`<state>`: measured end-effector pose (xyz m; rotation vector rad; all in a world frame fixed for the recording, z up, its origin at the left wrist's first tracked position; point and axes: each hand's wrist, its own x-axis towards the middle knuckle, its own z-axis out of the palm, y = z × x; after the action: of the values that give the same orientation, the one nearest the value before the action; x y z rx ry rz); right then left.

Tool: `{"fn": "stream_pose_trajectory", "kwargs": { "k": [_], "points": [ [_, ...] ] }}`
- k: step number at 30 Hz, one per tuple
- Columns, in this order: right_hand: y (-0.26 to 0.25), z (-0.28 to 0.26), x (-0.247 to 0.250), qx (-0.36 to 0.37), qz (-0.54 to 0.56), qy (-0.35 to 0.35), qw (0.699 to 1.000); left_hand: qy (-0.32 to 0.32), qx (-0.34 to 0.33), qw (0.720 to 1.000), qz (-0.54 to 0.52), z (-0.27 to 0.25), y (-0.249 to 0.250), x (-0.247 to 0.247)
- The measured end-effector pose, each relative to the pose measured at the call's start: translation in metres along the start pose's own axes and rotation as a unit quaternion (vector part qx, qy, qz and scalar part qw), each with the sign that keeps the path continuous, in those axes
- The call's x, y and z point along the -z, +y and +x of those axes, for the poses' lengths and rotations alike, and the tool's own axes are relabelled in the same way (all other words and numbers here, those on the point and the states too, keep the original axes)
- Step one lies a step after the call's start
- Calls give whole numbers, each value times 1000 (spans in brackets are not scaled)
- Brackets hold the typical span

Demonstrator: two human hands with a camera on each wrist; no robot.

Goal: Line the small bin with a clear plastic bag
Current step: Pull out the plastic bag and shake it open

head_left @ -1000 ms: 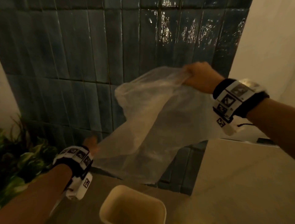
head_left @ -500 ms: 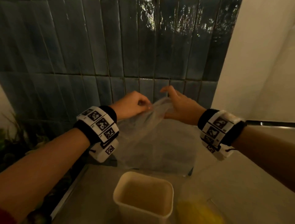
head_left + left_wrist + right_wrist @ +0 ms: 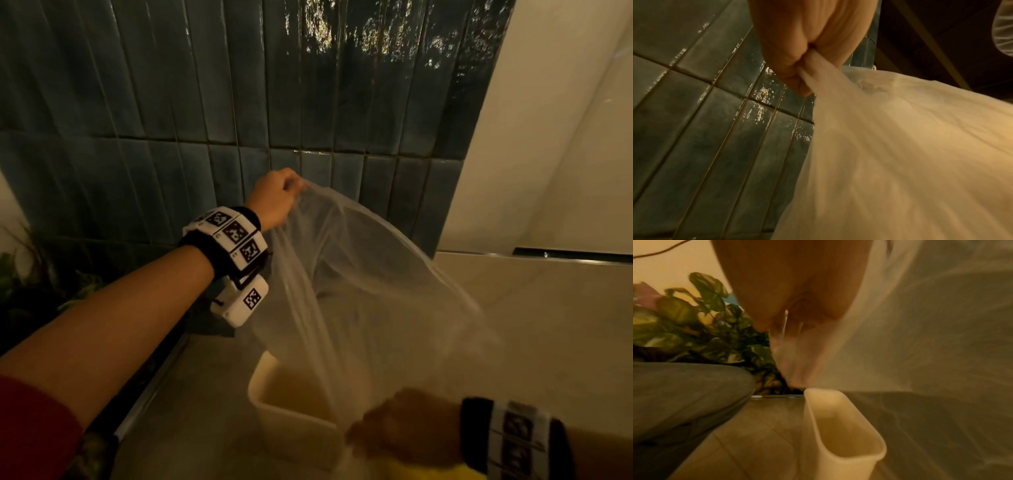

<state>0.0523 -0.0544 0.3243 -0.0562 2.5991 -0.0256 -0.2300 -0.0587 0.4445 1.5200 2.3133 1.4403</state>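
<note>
From the head view, the left hand (image 3: 275, 200) is pinching the thin clear plastic bag (image 3: 370, 294) high while the right hand (image 3: 404, 428) is gripping its lower edge over the small cream plastic bin (image 3: 291, 421) on the beige surface (image 3: 548, 308). From the left wrist, the fingers (image 3: 795, 76) are bunching filmy, weightless-looking plastic, probably slippery; the mouth edge seems the best hold. From the right wrist, the right grip is curling round the film above the bin's rim.
</note>
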Motion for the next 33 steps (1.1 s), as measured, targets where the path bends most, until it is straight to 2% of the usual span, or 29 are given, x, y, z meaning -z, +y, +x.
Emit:
{"fn": "stream_pose_trajectory", "kwargs": {
  "k": [2, 3, 5, 6, 7, 8, 9, 11, 14, 16, 17, 18, 20, 22, 23, 24, 26, 28, 30, 33],
  "points": [
    [-11, -4, 6, 3, 55, -66, 996, -19, 1, 1000, -4, -5, -1, -3],
    [-11, -6, 15, 2, 76, -41, 996, -35, -8, 999, 3, -8, -1, -4],
    [-2, -7, 34, 1, 104, 101, 989, -60, -34, 997, 20, -14, 2, -7],
    [11, -7, 45, -17, 53, 201, 978, -67, -47, 996, 27, -16, 4, -8],
    [28, -5, 51, -43, -47, 301, 952, -70, -60, 995, 37, -18, 7, -8],
    [43, -7, 59, -90, -151, 360, 916, -70, -72, 994, 48, -20, 9, -7],
    [55, -12, 67, -154, -213, 374, 889, -68, -83, 992, 58, -22, 11, -6],
    [79, -24, 79, -266, -242, 354, 863, -67, -99, 990, 78, -27, 13, -2],
    [117, -41, 71, -365, -161, 342, 851, -90, -111, 984, 107, -34, 10, 2],
    [141, -49, 56, -380, -83, 345, 854, -126, -128, 972, 149, -42, 6, 3],
    [148, -52, 51, -381, -45, 337, 860, -145, -147, 957, 204, -48, 5, 4],
    [153, -55, 46, -380, -13, 335, 862, -167, -173, 929, 280, -55, 3, 4],
    [159, -61, 39, -364, 27, 347, 864, -213, -229, 842, 440, -67, -5, 0],
    [162, -62, 37, -352, 59, 353, 865, -242, -263, 759, 545, -75, -22, -9],
    [162, -62, 38, -347, 75, 356, 865, -247, -260, 738, 572, -78, -32, -12],
    [164, -61, 40, -346, 90, 361, 862, -243, -242, 733, 587, -79, -41, -14],
    [169, -62, 44, -357, 118, 371, 849, -237, -156, 756, 589, -82, -55, -13],
    [173, -67, 47, -369, 157, 380, 834, -235, -35, 796, 557, -85, -66, -7],
    [173, -72, 50, -375, 183, 384, 824, -216, 59, 852, 472, -87, -74, 2],
    [168, -74, 54, -361, 220, 393, 816, -177, 125, 930, 298, -87, -69, 12]
  ]
}}
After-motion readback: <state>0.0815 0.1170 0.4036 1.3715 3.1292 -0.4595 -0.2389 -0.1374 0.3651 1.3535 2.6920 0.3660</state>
